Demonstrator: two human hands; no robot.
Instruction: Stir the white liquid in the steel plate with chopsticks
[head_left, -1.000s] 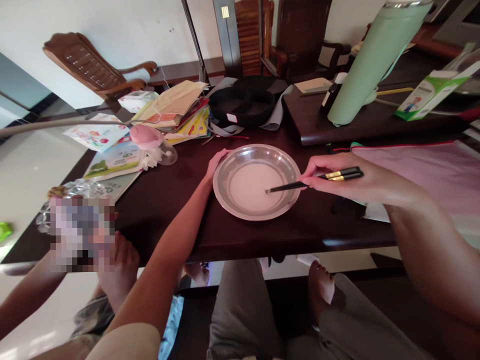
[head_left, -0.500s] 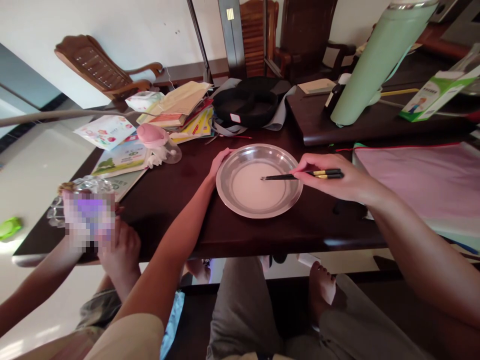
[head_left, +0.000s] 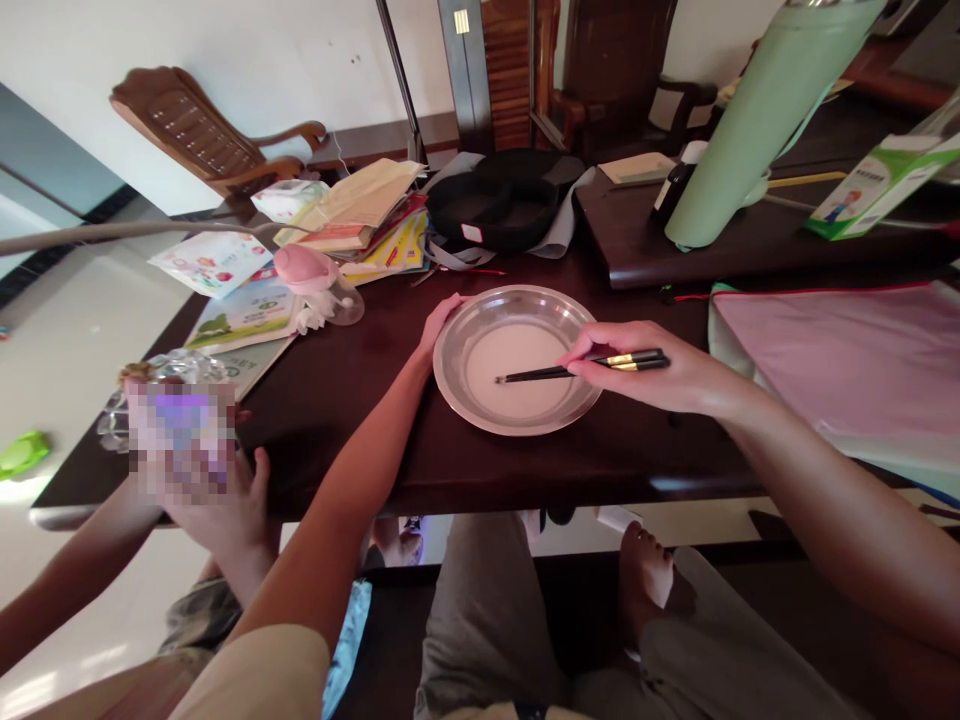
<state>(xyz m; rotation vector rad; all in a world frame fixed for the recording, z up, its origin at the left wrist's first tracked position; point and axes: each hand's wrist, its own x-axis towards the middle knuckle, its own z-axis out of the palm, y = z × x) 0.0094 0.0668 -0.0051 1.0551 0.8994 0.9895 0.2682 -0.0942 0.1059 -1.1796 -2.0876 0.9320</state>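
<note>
A round, shallow metal bowl (head_left: 445, 388) with a wide rim stands on the dark wooden table, a milky pale liquid (head_left: 517, 352) in its bottom. At its left rim my left hand (head_left: 441, 322) is closed on the edge, its fingers partly hidden. My right hand (head_left: 626, 362) reaches over the bowl's right side and pinches a pair of black chopsticks (head_left: 536, 374) with gold bands. Their tips are together and meet the liquid left of the bowl's centre.
At left, another person's hands (head_left: 225, 515) hold a blurred-out object. A pink-capped bottle (head_left: 304, 268), books (head_left: 247, 308) and a black strapped item (head_left: 495, 205) lie behind. A green thermos (head_left: 761, 140) stands on a raised board; a pink zip pouch (head_left: 840, 350) lies right.
My right hand and the chopsticks have moved left and slightly nearer to me across the liquid. My left hand stays at the rim. The other person's hand has shifted at left.
</note>
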